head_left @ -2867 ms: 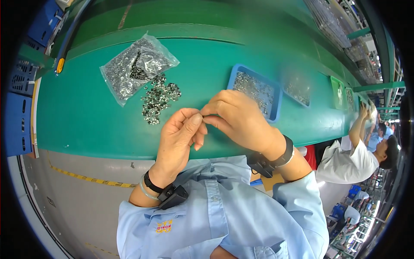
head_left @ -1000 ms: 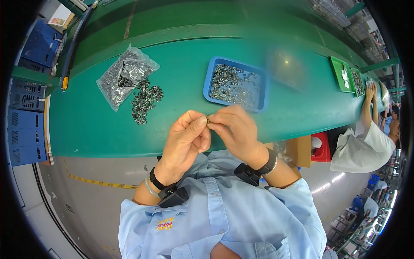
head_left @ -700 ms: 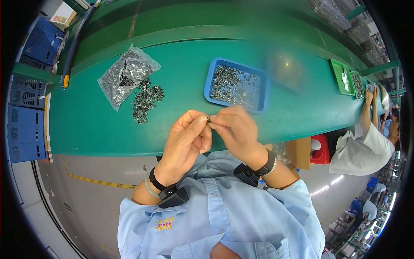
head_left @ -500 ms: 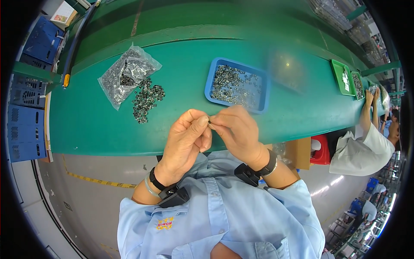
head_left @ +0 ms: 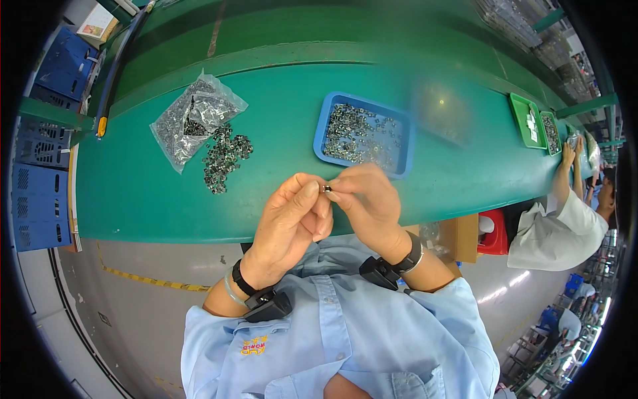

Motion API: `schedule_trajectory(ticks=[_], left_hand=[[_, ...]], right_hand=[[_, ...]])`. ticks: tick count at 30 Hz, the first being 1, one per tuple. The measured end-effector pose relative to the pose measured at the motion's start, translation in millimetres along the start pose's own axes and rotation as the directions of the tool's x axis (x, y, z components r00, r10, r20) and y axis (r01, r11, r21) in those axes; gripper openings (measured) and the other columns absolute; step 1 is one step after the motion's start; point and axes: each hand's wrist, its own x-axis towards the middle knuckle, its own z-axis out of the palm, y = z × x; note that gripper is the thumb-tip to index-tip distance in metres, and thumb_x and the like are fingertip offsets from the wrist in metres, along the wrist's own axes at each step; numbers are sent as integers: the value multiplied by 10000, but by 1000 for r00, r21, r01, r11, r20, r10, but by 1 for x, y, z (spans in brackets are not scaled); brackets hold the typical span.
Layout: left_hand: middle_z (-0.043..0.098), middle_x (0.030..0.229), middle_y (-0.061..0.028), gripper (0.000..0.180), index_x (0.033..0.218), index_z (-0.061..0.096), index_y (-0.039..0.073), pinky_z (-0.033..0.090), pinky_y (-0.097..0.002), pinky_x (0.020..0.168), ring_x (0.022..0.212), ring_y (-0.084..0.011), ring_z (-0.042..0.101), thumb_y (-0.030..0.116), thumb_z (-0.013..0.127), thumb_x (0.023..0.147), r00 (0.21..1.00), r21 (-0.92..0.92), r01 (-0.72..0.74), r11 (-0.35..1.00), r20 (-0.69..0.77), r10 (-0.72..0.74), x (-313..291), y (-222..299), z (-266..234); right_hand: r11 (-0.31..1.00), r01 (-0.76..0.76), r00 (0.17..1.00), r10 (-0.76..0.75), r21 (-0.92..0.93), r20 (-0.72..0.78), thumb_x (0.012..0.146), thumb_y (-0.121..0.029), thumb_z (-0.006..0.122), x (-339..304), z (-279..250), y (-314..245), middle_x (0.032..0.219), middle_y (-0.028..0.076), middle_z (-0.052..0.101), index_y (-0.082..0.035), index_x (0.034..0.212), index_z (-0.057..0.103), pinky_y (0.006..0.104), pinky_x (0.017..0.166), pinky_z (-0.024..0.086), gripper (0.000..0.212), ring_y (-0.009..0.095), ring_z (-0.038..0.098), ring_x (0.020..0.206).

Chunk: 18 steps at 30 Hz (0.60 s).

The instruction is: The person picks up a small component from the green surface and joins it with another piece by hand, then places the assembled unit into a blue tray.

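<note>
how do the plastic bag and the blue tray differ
The plastic bag is see-through, while the blue tray is solid-coloured. The bag is crumpled; the tray has a rounded rectangular shape. The bag lies left of the tray. Both hold small metallic parts and rest on the green table.

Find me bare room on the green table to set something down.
Bare green tabletop lies between the loose pile of small shiny metal parts and the blue rectangular plastic tray, also left of the clear plastic bag. Crowded: where bag and pile meet.
</note>
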Motion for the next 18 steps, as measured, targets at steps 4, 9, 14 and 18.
schedule_trajectory(ticks=[4,9,14,18], left_hand=[[563,728,-40,137,1000,541,73,351,-255,475,543,-113,476,196,505,950,997,-97,39,995,73,-32,1,-5,-5],[562,725,-34,129,1001,542,86,341,-255,476,541,-112,473,199,506,950,997,-136,30,990,80,-19,2,-9,-7],[567,726,-33,120,982,536,84,342,-257,470,537,-114,475,196,512,947,996,-136,43,990,82,-32,3,-7,-7],[553,712,-28,133,969,526,78,339,-255,461,529,-115,476,209,516,944,997,-90,45,995,59,-39,2,-3,-5]], right_hand=[[996,-29,999,32,81,-32,747,-6,701,-2,1,0,851,69,617,-61,884,611,318,697,461,173,216,578,795],[997,-22,1000,24,73,-18,753,-15,699,-2,0,0,858,71,621,-65,886,612,328,703,461,167,218,578,795],[997,42,999,-44,69,25,757,-20,697,2,-3,4,855,74,619,-63,890,613,343,699,462,163,223,584,782],[992,100,992,-105,71,66,765,-20,688,7,-6,4,850,79,619,-56,902,615,352,695,462,159,230,590,756]])
